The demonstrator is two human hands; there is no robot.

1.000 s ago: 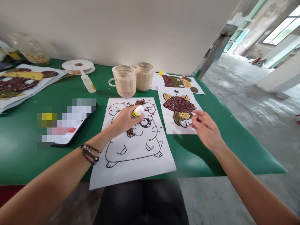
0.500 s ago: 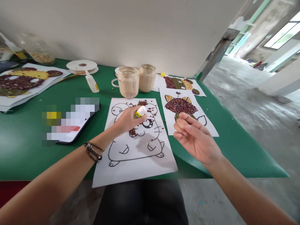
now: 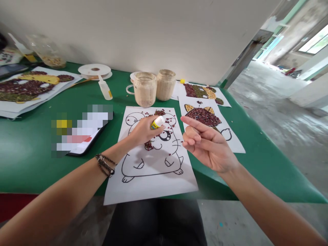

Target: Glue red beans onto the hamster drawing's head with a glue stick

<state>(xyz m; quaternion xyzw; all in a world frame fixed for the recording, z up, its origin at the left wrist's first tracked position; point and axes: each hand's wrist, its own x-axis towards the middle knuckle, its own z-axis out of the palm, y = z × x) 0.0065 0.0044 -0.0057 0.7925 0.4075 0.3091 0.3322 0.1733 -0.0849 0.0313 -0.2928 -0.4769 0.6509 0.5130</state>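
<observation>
My left hand (image 3: 145,130) is closed around a small glue bottle (image 3: 157,123) with a yellow label, its white end pointing up and right. This hand is over the upper part of a sheet (image 3: 153,184) printed with a hamster outline. Small red and green beans (image 3: 149,146) lie scattered on the drawing's head, with a cluster at the top and another by the mouth. To the right of the sheet, my right hand (image 3: 207,143) is raised, index finger extended and the other fingers curled in against the thumb. Whether anything is inside those fingers is hidden.
Behind the sheet stand two cloudy jars (image 3: 145,90). A bean-covered fox picture (image 3: 205,118) lies at right. At left are a phone (image 3: 84,145), a nozzle bottle (image 3: 105,89), a white spool (image 3: 94,70) and another bean picture (image 3: 33,85). The green table (image 3: 269,164) ends at right.
My right hand has moved left toward the hamster sheet, and its index finger has straightened from a pinch. My left hand still holds the glue bottle. The view has shifted slightly.
</observation>
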